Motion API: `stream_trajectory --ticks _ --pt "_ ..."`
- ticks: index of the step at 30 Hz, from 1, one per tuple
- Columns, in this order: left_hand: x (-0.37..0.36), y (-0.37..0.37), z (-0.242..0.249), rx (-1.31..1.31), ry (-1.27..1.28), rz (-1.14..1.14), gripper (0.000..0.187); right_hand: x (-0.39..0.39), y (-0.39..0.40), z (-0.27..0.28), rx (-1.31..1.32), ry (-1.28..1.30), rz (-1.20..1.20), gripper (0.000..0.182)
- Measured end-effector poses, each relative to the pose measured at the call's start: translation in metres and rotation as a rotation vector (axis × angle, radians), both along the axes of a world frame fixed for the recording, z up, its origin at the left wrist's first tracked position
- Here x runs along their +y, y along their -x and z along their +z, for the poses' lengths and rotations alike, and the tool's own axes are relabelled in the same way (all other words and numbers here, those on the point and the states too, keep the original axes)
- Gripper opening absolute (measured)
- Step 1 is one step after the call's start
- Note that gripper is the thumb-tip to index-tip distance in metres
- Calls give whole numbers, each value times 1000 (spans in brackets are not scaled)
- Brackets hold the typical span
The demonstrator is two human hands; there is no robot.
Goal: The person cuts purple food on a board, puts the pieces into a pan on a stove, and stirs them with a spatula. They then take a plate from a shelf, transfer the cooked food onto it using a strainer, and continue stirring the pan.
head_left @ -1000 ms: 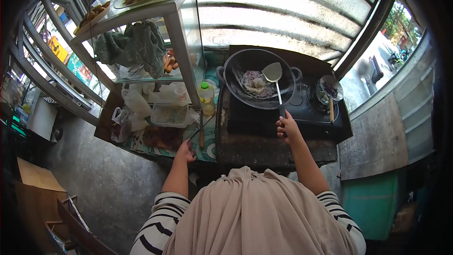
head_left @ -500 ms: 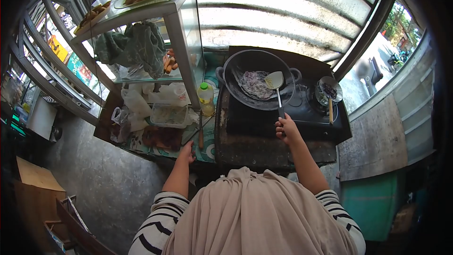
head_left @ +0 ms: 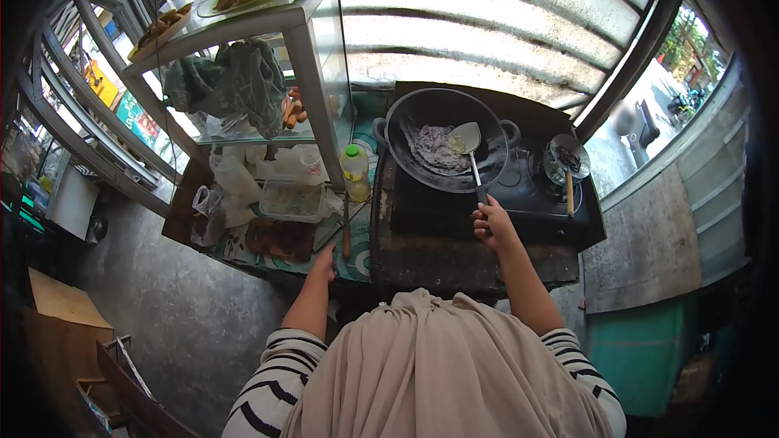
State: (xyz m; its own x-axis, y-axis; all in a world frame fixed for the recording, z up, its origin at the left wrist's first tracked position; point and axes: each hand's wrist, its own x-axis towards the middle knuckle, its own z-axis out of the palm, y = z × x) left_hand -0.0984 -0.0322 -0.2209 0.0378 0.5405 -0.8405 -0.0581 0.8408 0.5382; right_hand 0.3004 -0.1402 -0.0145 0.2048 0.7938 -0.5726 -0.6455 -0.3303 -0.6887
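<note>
My right hand [head_left: 492, 224] is closed around the dark handle of a metal spatula [head_left: 465, 139]. The spatula's flat blade rests on a pale, purplish mixture [head_left: 438, 148] inside a large dark wok [head_left: 403, 172]. The wok sits on a black stove [head_left: 422, 215]. My left hand [head_left: 324, 263] is low at the front edge of the counter, beside a brown board [head_left: 278, 238] and a wooden-handled utensil [head_left: 346, 237]. Its fingers are mostly hidden, and I see nothing held in it.
Right of the wok, a small pan [head_left: 566, 161] with dark bits and a wooden-handled tool stands on the stove. A green-capped bottle [head_left: 355, 172], a plastic container [head_left: 292, 200] and bags lie left. A glass cabinet [head_left: 312, 73] rises behind, carrying plates of brown food.
The spatula blade has shifted slightly left and up within the wok. My left hand has turned a little, and its fingers show less. My right hand keeps its grip.
</note>
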Motion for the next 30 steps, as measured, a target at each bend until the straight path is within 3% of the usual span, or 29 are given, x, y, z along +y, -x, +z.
stream_trajectory --ticks 1,5,11,13,17,19,23,26,30 --pt "0 0 -1 -5 -4 -7 64 0 -2 0 106 -57 19 48" --pt "-1 -3 8 28 21 6 65 -1 3 5 82 -113 8 47" --pt "-2 -5 13 50 16 -12 65 3 0 -4 -128 37 -30 44" --pt "-1 -6 16 42 18 -20 65 1 -8 -5 126 -38 23 44" --pt "-1 -5 13 58 6 -2 66 -3 -6 -9 123 -94 19 43" --pt "1 -4 7 31 5 -15 66 -3 -2 -9 -27 -53 -17 43" --pt "-1 -6 16 39 7 -28 66 -1 -1 -7 -52 37 -28 44" --pt "-1 -8 20 29 6 -11 66 0 -10 -8 134 -67 38 46" --pt "-2 -7 22 31 12 -10 68 -3 1 -4 -22 -76 24 47"
